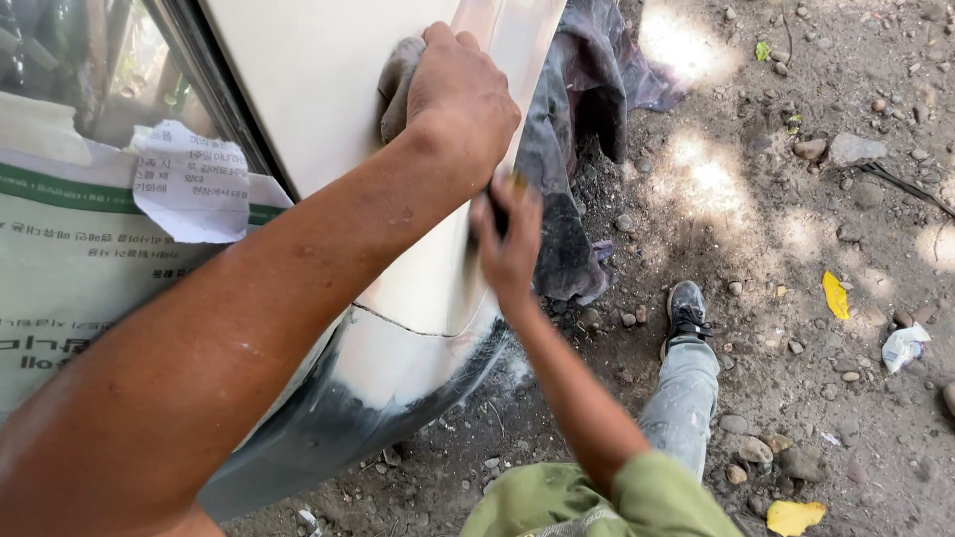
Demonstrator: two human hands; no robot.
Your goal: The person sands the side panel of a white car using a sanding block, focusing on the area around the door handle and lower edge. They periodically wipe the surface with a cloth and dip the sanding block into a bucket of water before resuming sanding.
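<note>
The left hand [460, 94] pressed a grey rag [395, 82] on the car panel [328, 89] near the frame's top, while the right hand [509, 244] had its fingers closed on a small dark sanding piece [494, 221] that could have slipped and scratched the good paint.

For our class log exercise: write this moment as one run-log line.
left hand: presses grey cloth on cream car panel | right hand: dark object against panel

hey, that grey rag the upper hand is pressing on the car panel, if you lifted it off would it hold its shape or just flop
The grey rag is bunched under the left hand against the cream panel, so it probably flops. It looks like thin cloth, likely light. Creased and soft, it should not roll or slip much.
</note>
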